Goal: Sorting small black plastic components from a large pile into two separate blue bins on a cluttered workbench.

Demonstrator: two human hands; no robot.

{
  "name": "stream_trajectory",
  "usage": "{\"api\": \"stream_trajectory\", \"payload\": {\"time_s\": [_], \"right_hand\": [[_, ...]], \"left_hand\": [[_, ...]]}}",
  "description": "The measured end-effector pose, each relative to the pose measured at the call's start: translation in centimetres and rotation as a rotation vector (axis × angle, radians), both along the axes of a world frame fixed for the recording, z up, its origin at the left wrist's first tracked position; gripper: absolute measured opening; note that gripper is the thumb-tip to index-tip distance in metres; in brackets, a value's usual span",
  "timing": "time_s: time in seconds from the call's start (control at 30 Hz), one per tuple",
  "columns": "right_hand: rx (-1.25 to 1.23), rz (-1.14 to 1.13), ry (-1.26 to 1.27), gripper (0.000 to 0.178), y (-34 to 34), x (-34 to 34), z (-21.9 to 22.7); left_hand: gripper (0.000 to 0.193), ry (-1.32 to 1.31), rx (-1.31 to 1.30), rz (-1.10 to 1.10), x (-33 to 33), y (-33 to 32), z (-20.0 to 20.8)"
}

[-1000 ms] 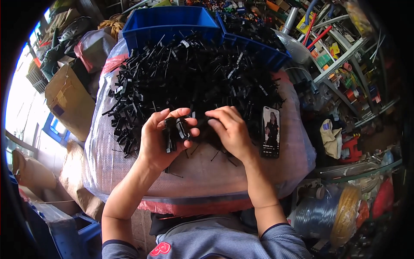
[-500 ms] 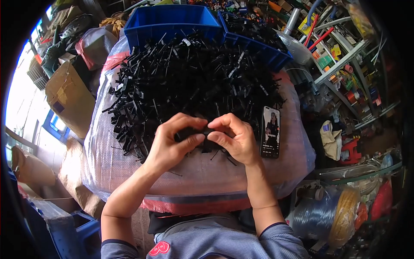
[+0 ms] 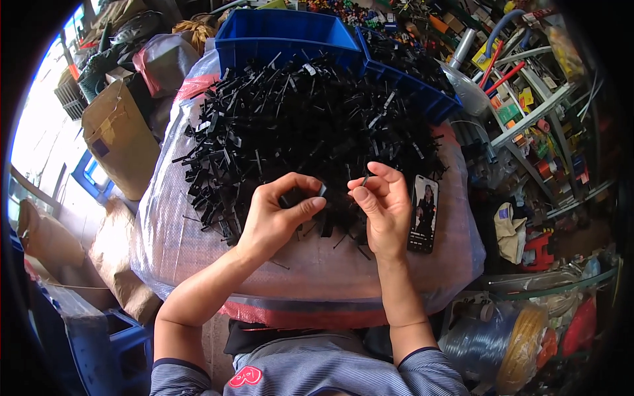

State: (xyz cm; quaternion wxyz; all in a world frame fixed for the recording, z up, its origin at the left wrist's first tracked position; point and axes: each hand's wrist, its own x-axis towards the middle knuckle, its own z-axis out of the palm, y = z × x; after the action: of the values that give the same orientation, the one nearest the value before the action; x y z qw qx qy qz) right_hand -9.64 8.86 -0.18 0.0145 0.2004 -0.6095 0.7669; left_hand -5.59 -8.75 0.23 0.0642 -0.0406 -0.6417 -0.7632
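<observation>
A large heap of small black plastic pieces (image 3: 297,125), many with thin stems or strips, lies on a pale woven plastic sheet (image 3: 317,270). Over the heap's near edge, my left hand (image 3: 271,214) is closed around a small black plastic piece (image 3: 321,191), whose shiny end shows by the thumb; the rest is hidden in the fingers. A short gap to the right, my right hand (image 3: 385,214) pinches a thin, small dark piece (image 3: 365,179) between thumb and fingers, too small to name exactly.
A phone (image 3: 423,212) with a lit screen lies right of the heap. Behind stand a blue bin (image 3: 287,47) and a second blue bin (image 3: 422,99) holding black pieces. A metal rack (image 3: 528,119) is at right, a cardboard piece (image 3: 119,142) at left, wrapped coils (image 3: 492,333) at lower right.
My hands were together at the fingertips and have come apart, the right one moving right and tilting up. The whole view has shifted slightly.
</observation>
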Motion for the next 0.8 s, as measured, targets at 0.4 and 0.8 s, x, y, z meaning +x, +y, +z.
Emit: {"api": "stream_trajectory", "payload": {"time_s": [0.4, 0.8], "right_hand": [[0.04, 0.291, -0.047, 0.02, -0.6, 0.5, -0.1], [-0.018, 0.481, -0.292, 0.017, 0.6, -0.3, -1.5]], "left_hand": [[0.021, 0.378, -0.342, 0.073, 0.1, 0.1, -0.9], [0.023, 0.631, -0.635, 0.202, 0.5, 0.6, -0.7]]}}
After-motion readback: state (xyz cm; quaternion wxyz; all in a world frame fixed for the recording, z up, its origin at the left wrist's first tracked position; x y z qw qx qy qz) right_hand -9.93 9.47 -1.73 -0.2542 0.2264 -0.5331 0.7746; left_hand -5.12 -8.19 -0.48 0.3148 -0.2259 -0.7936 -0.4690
